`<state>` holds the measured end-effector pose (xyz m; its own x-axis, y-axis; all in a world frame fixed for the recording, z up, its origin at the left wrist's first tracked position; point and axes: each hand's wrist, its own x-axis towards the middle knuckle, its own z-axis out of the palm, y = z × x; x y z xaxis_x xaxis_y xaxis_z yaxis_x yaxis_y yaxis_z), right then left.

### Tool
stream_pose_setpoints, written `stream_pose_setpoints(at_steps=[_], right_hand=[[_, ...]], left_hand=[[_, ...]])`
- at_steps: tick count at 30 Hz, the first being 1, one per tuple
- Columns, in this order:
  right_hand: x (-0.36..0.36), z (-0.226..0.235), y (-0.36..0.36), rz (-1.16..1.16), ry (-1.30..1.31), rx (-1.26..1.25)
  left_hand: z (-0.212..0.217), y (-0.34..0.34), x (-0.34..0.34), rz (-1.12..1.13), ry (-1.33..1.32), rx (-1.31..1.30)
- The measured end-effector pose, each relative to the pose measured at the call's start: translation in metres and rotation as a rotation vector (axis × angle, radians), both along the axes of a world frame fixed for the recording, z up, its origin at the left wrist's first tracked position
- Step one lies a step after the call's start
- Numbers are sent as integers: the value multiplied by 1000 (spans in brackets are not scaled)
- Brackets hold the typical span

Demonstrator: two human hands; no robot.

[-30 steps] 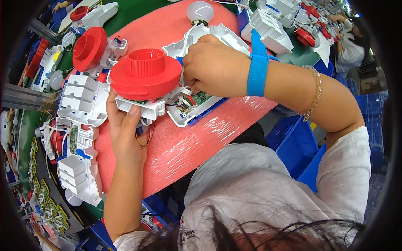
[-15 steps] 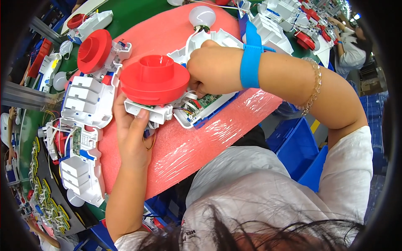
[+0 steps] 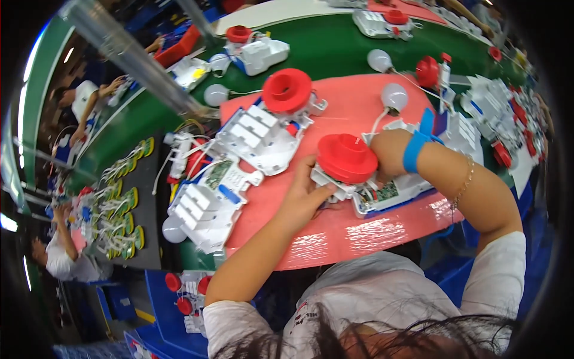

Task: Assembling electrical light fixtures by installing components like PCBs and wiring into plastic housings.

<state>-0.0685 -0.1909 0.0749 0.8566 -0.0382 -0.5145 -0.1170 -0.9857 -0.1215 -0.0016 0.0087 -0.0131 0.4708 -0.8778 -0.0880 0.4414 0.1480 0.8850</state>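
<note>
Left hand [image 3: 308, 194], thumb and fingers wrapped about a white bracket [image 3: 341, 191], steadies the red flanged piece [image 3: 347, 158] mounted on it. Right hand [image 3: 388, 152], bent in over the open white housing [image 3: 412, 192], has its fingertips largely hidden behind the red piece; I cannot tell whether they pinch anything.

Reading left to right from my remote post: a person [image 3: 66, 239] sits at the far left, beyond rows of yellow-green parts [image 3: 128, 209] on a dark surface. Next come a housing with exposed board [image 3: 203, 209], a second white housing [image 3: 257, 137] farther back, and a red round part [image 3: 287, 90] near its upper end. Right of centre on the pink mat [image 3: 299, 239] lies the unit in hand, red piece just beside the open housing, whose circuit board [image 3: 382, 192] shows below the right hand. A white bulb [image 3: 394, 97] stands behind it on a pale lead; further white housings [image 3: 463, 134] occupy the right.

Change noted: my view has swung leftward within the last half second, bringing more of the bench's left side into sight, while both hands keep to the same unit. I judge that the work itself has not advanced visibly.
</note>
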Motion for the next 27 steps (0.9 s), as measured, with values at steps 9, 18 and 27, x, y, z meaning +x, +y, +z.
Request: stream_pose_setpoints(at_steps=[9, 18, 27], right_hand=[[-74, 13, -8, 54, -968, 243], [-132, 12, -3, -88, -1072, 382], [-134, 25, -4, -20, -1245, 381]], left_hand=[[76, 143, 69, 803, -1307, 689], [-4, 255, 67, 1002, -1532, 1285], [90, 259, 83, 1357, -1794, 940]])
